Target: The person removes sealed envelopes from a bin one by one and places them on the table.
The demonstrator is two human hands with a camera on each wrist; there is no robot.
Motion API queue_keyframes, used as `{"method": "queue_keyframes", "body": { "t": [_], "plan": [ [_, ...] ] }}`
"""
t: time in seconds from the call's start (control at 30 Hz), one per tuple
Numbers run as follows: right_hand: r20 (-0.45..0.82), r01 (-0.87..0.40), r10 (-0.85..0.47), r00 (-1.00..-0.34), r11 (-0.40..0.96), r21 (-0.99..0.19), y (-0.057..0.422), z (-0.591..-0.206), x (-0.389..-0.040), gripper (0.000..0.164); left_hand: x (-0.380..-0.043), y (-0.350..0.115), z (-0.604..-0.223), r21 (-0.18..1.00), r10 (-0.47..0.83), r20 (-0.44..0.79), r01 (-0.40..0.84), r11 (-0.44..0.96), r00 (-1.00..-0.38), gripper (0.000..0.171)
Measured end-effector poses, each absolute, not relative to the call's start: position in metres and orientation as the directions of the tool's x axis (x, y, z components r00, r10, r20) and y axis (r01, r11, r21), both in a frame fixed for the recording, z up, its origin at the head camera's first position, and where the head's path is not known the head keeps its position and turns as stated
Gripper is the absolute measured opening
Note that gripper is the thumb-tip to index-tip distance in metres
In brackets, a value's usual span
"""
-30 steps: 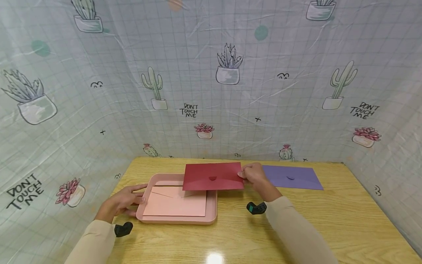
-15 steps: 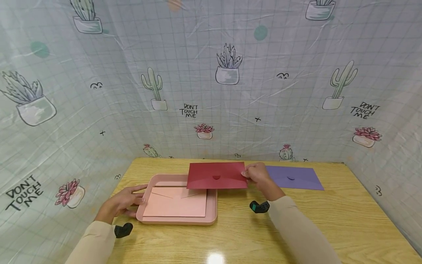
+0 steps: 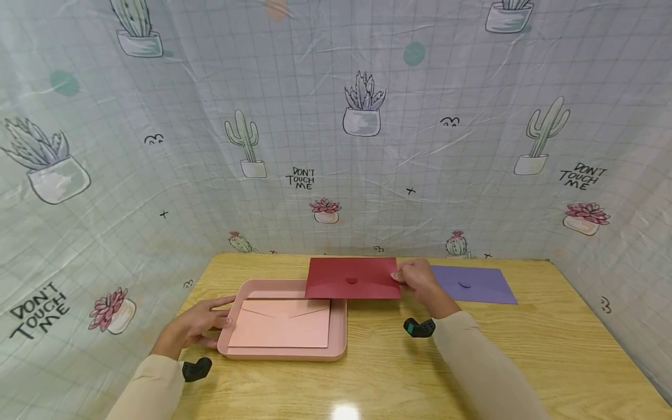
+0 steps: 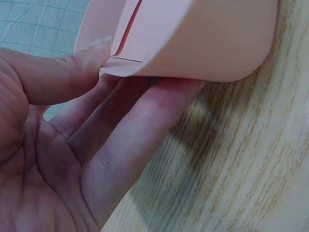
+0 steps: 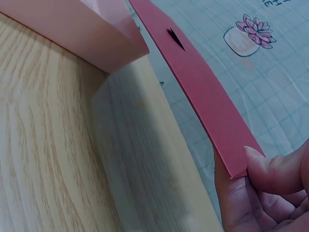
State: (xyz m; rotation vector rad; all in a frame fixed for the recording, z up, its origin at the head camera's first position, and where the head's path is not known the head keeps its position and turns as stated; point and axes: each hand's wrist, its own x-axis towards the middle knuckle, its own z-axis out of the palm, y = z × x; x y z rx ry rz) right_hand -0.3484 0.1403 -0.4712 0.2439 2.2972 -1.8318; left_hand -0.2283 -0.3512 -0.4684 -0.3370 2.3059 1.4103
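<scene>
My right hand pinches the right edge of a red envelope, thumb on top and fingers below. The envelope is raised above the table, as the right wrist view shows, and its left end overlaps a pink tray in the head view. Inside the tray lies a light pink envelope with its flap lines facing up. At the tray's left end, my left hand grips the wall, the thumb over the rim and the other fingers outside and under it.
A purple envelope lies flat at the back right of the wooden table, partly behind my right hand. Behind the table hangs a cactus-print curtain, which also closes off both sides.
The red envelope has moved to the right in my right hand, uncovering more of the tray and the pink envelope. My left hand has stayed on the tray.
</scene>
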Motion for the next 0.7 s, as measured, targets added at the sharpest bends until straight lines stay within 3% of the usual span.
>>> {"method": "queue_keyframes", "body": {
  "t": [0.27,0.5,0.7],
  "plan": [
    [-0.249,0.247,0.019,-0.968,0.227,-0.942,0.148,-0.472,-0.353,0.007,-0.228,-0.351,-0.468,0.785,-0.001,-0.469,-0.417,0.459,-0.883,0.076],
    [-0.243,0.249,0.053,-0.969,0.236,-0.94,0.154,-0.475,-0.358,0.027,-0.228,-0.35,-0.47,0.784,-0.012,-0.465,-0.418,0.459,-0.885,0.075],
    [-0.251,0.257,0.059,-0.966,0.232,-0.938,0.161,-0.475,-0.36,0.011,-0.229,-0.35,-0.471,0.784,-0.015,-0.462,-0.417,0.46,-0.887,0.076]
  ]
}}
